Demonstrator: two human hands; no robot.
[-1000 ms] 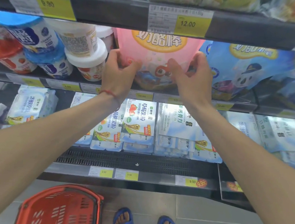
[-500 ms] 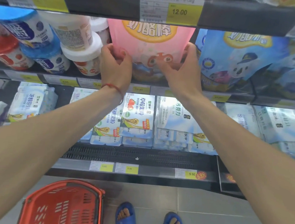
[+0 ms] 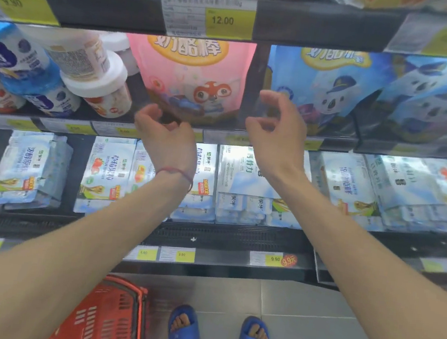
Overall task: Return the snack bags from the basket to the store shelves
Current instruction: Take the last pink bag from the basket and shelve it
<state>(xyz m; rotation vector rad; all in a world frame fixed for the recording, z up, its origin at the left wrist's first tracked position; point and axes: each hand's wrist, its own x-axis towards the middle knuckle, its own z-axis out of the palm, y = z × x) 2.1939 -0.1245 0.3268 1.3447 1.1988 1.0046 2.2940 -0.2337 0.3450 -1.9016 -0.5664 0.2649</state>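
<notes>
A pink snack bag (image 3: 191, 76) with a cartoon fox stands upright on the middle shelf (image 3: 248, 140), under a 12.00 price tag. My left hand (image 3: 165, 134) hovers just below and in front of the bag's lower left corner, fingers loosely curled, holding nothing. My right hand (image 3: 280, 128) is in the air beside the bag's lower right edge, fingers relaxed and apart, also free of the bag. The red basket (image 3: 107, 320) sits on the floor at the lower left; its inside is mostly out of view.
Blue koala snack bags (image 3: 323, 91) stand right of the pink one. White and blue tubs (image 3: 88, 76) lie stacked to its left. Pale yoghurt packs (image 3: 243, 182) fill the shelf below. Blue slippers (image 3: 220, 336) stand on the grey tiled floor.
Both hands have let go of the pink bag and drawn back and down from it. The bag stays standing on the shelf.
</notes>
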